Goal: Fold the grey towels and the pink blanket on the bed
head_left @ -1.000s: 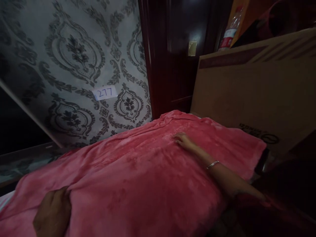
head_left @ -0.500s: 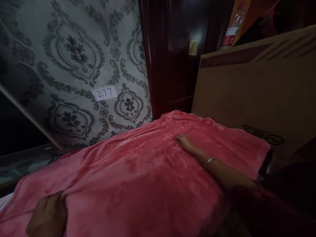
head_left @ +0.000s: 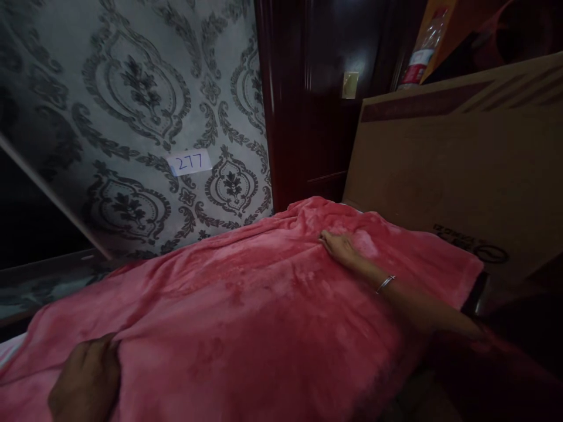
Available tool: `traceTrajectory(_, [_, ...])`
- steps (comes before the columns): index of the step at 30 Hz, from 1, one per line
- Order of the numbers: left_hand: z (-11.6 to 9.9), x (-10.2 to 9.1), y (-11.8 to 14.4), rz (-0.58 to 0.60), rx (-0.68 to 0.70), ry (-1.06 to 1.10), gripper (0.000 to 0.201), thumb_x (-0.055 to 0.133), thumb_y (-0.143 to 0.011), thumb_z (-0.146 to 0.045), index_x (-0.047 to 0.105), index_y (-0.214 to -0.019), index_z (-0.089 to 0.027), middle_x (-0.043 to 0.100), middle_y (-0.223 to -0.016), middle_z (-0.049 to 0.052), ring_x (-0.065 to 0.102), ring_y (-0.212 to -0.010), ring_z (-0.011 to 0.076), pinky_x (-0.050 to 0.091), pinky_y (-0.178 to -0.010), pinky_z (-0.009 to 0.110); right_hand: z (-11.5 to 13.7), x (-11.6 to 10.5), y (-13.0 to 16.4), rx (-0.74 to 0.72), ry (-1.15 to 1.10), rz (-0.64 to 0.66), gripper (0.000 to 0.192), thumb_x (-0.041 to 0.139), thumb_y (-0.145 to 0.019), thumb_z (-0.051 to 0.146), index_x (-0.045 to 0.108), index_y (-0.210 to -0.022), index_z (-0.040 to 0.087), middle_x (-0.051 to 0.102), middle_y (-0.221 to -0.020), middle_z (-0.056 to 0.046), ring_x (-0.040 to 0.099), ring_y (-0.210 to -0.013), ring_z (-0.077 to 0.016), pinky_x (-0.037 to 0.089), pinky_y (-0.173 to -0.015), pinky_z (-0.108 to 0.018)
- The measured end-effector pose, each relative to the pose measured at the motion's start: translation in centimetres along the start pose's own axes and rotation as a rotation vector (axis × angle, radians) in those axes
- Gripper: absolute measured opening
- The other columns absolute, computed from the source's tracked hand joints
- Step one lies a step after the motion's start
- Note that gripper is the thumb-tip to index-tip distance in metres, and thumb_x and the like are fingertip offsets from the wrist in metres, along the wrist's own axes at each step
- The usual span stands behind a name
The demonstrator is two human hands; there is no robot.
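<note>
Cardboard box [head_left: 444, 176], bottle [head_left: 417, 55], wallpaper label [head_left: 190, 162]

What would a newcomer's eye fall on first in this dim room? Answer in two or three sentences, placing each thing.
The pink blanket fills the lower half, with the left hand on its near edge and the right hand flat farther out. Behind it, patterned wallpaper carries a label reading 277. A cardboard box leans at right.

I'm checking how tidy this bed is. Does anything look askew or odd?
The pink blanket is not smooth: creases run toward the left hand, which bunches a fold, while the right hand lies flat on it. A big cardboard box stands against the far edge. No spill or damage shows.
</note>
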State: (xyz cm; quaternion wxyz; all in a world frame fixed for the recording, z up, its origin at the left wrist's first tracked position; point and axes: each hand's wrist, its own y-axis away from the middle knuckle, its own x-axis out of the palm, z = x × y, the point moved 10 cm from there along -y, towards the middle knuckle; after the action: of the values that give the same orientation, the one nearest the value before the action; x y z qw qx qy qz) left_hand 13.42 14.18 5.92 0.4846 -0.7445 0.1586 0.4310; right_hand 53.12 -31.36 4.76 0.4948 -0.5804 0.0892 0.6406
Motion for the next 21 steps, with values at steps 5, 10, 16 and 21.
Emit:
traceTrajectory(5, [-1.1,-0.5,-0.6,0.103,-0.016,-0.079,0.039,0.023,-0.09,-0.04,0.058,-0.088,-0.022,0.066,-0.088,0.012,0.062,-0.091,0.031,0.049,-0.082,0.045,2.0,0.0,2.3,-0.304,0.14,0.112,0.035,0.048,-0.094,0.052,0.059,-0.096,0.019,0.066,-0.094,-0.01,0.06,-0.083,-0.022,0.042,-0.074,-0.031])
traceTrajectory(10, [-0.5,0.9,-0.2,0.235,-0.069,-0.096,0.046,0.025,-0.091,-0.046,0.061,-0.089,-0.018,0.07,-0.092,0.014,0.065,-0.089,0.0289,0.049,-0.075,0.039,2.4,-0.3,5.6,-0.481,0.202,0.197,0.048,0.047,-0.093,0.061,0.065,-0.099,0.017,0.065,-0.097,-0.013,0.062,-0.081,-0.0233,0.045,-0.071,-0.033])
traceTrajectory(16, [-1.4,-1.0,-0.8,0.204,-0.041,-0.122,0.042,0.025,-0.094,-0.045,0.057,-0.08,-0.021,0.071,-0.089,0.012,0.067,-0.087,0.0256,0.046,-0.069,0.033,3.7,-3.6,7.2,-0.492,0.245,0.175,0.044,0.046,-0.094,0.056,0.066,-0.092,0.017,0.065,-0.096,-0.011,0.062,-0.08,-0.0221,0.043,-0.069,-0.032])
traceTrajectory(21, [-2.6,-6.0,-1.0,0.063,0.122,-0.139,0.04,0.029,-0.093,-0.045,0.055,-0.077,-0.021,0.069,-0.078,0.009,0.066,-0.075,0.0238,0.043,-0.063,0.031,3.7,-6.4,6.6,-0.395,0.381,0.145,0.04,0.037,-0.1,0.045,0.065,-0.094,0.017,0.067,-0.095,-0.011,0.062,-0.077,-0.0207,0.037,-0.06,-0.029])
